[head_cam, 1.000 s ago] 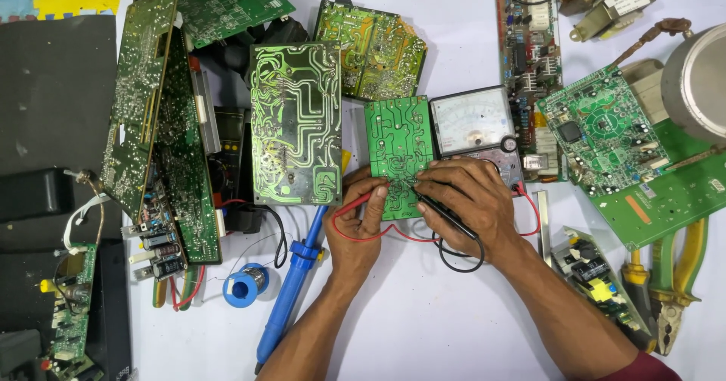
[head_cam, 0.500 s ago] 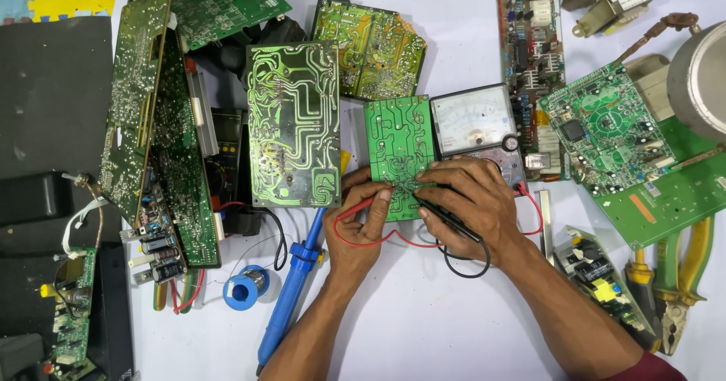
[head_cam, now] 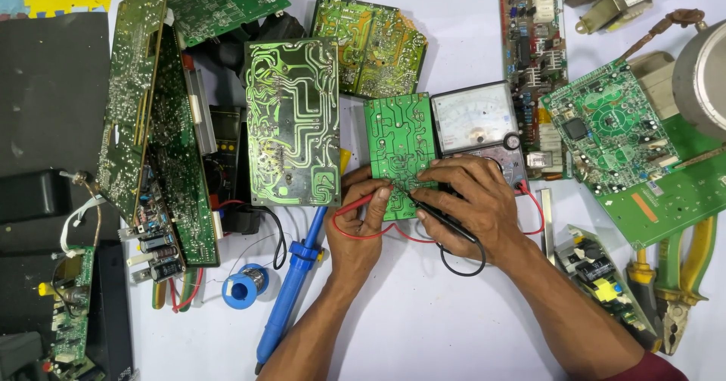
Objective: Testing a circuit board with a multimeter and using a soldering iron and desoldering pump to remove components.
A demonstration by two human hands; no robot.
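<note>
Barely shifted since a second ago: left hand (head_cam: pixel 361 226) pinching the red probe (head_cam: pixel 361 202), right hand (head_cam: pixel 475 203) gripping the black probe (head_cam: pixel 442 220), both tips kept on the small green board (head_cam: pixel 399 143) mid-desk, left of the analog meter (head_cam: pixel 475 116). Probing continuing, seemingly.

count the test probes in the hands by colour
red probe, in the left hand: 1
black probe, in the right hand: 1
total: 2
Both tips meet the small green circuit board beside the analog meter.
</note>
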